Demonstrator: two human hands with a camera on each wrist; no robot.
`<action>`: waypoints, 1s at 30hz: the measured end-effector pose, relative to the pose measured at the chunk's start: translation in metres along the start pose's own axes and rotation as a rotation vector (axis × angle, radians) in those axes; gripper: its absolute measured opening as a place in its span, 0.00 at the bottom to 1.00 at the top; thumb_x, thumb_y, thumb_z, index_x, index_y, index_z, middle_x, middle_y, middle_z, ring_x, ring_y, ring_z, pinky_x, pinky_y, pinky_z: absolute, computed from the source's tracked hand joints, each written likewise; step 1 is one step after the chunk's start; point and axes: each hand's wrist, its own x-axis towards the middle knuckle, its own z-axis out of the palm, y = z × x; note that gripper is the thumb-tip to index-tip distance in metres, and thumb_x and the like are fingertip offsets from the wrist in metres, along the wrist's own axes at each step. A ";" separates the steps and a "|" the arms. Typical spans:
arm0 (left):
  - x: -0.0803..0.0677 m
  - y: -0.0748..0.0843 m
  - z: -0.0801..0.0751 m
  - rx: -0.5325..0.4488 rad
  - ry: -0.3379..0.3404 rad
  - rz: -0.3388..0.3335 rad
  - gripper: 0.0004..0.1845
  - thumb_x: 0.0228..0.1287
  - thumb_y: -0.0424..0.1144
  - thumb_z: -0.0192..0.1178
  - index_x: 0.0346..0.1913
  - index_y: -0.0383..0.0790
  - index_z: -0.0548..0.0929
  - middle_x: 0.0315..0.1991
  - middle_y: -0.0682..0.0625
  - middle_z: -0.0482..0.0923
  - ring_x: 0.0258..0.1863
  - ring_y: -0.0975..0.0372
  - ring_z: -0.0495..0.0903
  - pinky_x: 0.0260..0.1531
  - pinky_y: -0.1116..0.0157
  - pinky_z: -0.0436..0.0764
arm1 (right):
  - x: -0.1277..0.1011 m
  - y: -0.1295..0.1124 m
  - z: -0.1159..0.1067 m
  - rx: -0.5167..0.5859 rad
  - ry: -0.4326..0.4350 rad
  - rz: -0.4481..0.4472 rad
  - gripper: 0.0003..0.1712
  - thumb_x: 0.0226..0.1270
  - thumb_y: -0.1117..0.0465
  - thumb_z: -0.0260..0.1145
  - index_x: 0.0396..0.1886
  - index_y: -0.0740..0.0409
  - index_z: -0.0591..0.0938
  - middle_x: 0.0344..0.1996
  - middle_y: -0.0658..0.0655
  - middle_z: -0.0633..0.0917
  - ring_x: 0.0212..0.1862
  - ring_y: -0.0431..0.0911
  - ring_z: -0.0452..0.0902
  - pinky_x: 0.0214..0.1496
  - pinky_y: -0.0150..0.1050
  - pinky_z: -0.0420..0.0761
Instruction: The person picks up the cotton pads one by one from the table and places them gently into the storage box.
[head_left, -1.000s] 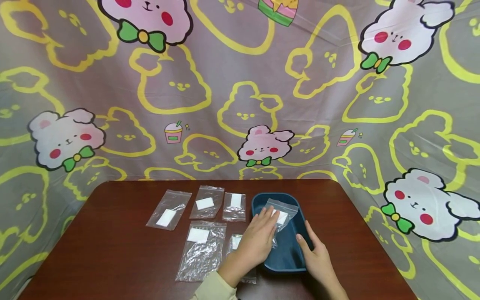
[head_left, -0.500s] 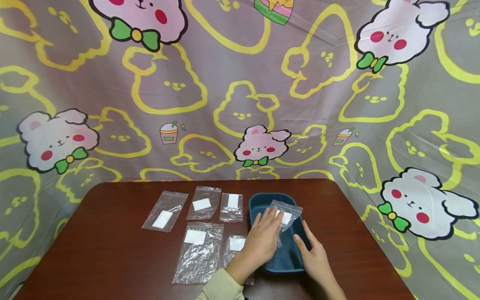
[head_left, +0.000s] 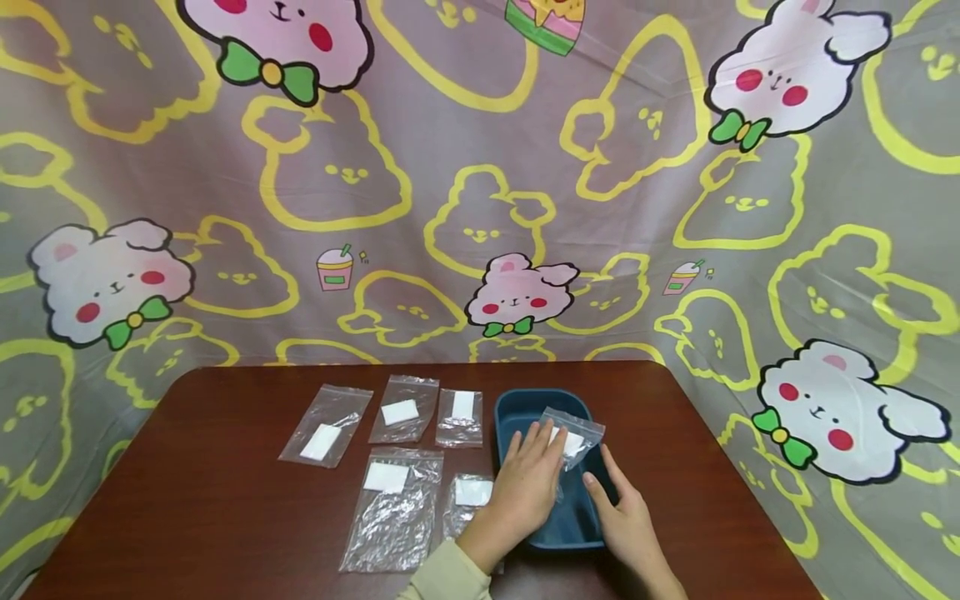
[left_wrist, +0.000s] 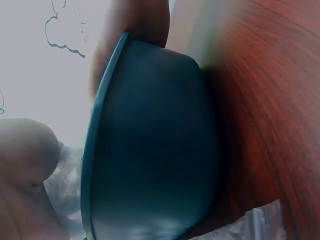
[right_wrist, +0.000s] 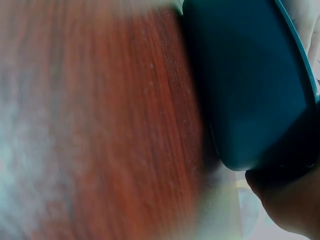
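My left hand [head_left: 527, 473] presses flat, fingers straight, on a clear zip bag [head_left: 573, 436] in the blue tray [head_left: 525, 402] near the table's [head_left: 210, 508] right edge; my right hand [head_left: 618, 508], fingers relaxed, rests against the tray's right rim. Five more bags [head_left: 390, 508] lie left.

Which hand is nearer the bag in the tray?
Left. The left hand lies on the bag over the tray; the right hand rests at the tray's right rim, just short of it.
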 end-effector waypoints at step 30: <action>-0.027 -0.030 -0.005 -0.023 -0.016 0.002 0.26 0.80 0.43 0.47 0.76 0.46 0.66 0.76 0.42 0.61 0.76 0.48 0.57 0.72 0.44 0.58 | -0.001 -0.001 0.000 -0.005 0.020 -0.026 0.38 0.76 0.49 0.61 0.79 0.57 0.62 0.73 0.64 0.67 0.71 0.61 0.64 0.69 0.63 0.66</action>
